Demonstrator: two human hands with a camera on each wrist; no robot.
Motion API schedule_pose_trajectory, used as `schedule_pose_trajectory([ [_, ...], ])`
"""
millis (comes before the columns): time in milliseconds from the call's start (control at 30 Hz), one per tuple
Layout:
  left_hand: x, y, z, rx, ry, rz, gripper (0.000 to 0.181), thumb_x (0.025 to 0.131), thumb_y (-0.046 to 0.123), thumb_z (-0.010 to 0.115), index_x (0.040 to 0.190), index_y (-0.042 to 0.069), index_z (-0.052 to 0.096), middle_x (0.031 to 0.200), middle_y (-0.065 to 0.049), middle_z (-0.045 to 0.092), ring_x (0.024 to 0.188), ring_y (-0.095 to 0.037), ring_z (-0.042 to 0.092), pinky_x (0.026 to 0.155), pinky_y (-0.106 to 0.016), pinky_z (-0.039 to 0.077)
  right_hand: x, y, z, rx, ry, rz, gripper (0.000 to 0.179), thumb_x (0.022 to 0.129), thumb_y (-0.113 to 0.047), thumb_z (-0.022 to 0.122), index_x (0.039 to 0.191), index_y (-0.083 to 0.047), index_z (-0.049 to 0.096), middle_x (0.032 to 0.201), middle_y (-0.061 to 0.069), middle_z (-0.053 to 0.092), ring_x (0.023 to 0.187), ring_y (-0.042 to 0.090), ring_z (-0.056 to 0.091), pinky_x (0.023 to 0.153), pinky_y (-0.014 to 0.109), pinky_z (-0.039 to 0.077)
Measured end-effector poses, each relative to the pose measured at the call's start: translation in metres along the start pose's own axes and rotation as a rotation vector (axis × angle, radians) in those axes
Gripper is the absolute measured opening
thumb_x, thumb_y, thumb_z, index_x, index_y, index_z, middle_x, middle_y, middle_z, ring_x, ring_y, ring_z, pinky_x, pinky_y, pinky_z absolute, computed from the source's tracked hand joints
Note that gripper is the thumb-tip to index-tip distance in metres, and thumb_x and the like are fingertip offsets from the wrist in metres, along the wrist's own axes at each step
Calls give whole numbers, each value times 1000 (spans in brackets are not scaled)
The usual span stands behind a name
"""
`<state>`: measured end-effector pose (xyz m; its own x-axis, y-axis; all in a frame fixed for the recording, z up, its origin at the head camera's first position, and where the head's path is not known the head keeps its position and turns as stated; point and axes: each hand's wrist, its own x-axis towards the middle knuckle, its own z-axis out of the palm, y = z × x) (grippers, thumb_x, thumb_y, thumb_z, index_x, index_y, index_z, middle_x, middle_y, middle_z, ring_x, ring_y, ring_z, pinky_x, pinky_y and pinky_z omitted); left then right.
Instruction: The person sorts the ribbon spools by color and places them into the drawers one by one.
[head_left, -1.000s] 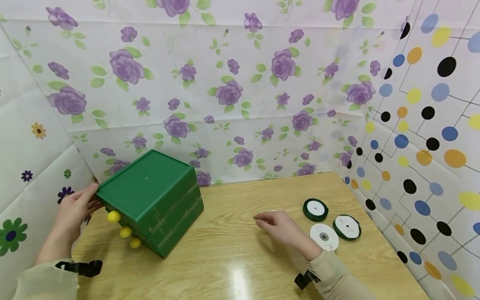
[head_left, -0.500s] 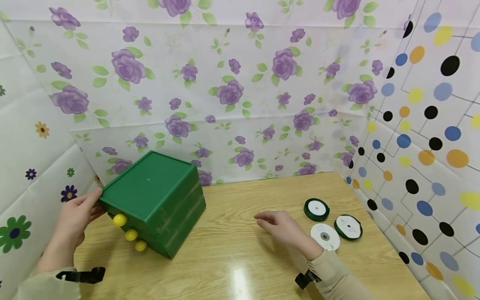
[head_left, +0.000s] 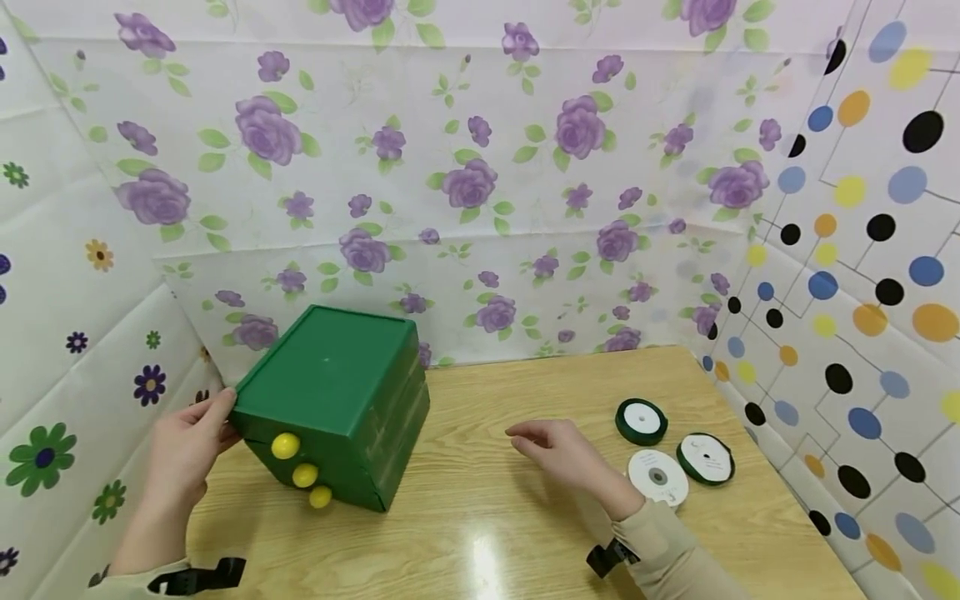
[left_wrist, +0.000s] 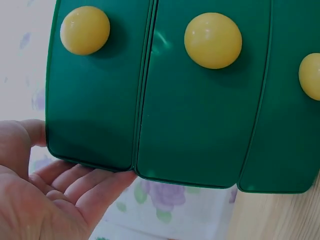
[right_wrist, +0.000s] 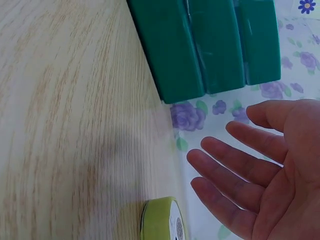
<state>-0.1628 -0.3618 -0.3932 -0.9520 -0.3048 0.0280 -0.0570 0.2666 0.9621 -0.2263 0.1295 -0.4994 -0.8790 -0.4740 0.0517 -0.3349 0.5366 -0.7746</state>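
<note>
A green three-drawer box (head_left: 326,367) with round yellow knobs (head_left: 285,446) stands on the table at the left. My left hand (head_left: 180,450) grips its top left front corner, thumb at the top edge. In the left wrist view the fingers (left_wrist: 92,190) lie along the side of the drawer box (left_wrist: 200,115). My right hand (head_left: 570,462) is held over the middle of the table, fingers relaxed and holding nothing. From the right wrist view, a light green ribbon spool (right_wrist: 159,220) is near it, and the box (right_wrist: 210,50) is farther off.
Two dark green ribbon spools (head_left: 641,421) (head_left: 706,458) lie on the wooden table (head_left: 480,500) at the right. Beside them is a spool with a white face (head_left: 660,475), close to the right wrist. Floral and dotted sheets (head_left: 465,183) line the sides and back.
The drawer box has turned so that its knobbed front faces more toward me, my left hand moving right with its corner. My right hand stays nearly in place.
</note>
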Motion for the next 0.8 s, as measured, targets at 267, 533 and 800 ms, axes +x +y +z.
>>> schedule_pose_trajectory([
  [267, -14, 9, 25, 50, -73, 0, 73, 101, 49, 52, 138, -14, 48, 137, -28, 49, 86, 3, 67, 80, -28, 59, 4, 2, 2, 12, 18, -7, 29, 103, -43, 55, 127, -32, 67, 125, 0, 68, 107, 5, 64, 89, 33, 56],
  [533, -20, 15, 47, 76, -189, -20, 74, 101, 54, 49, 141, -8, 49, 148, -26, 42, 114, -8, 60, 93, -26, 54, 7, 1, 2, 16, 52, -19, 29, 103, -43, 54, 126, -31, 68, 124, -3, 68, 108, 7, 64, 88, 33, 56],
  [800, -22, 19, 62, -46, -281, -31, 72, 103, 46, 52, 150, -5, 35, 159, -22, 25, 138, -42, 36, 96, -30, 53, 5, 1, -1, 7, 78, -10, 28, 103, -42, 54, 126, -32, 68, 122, -2, 69, 106, 8, 65, 86, 35, 56],
])
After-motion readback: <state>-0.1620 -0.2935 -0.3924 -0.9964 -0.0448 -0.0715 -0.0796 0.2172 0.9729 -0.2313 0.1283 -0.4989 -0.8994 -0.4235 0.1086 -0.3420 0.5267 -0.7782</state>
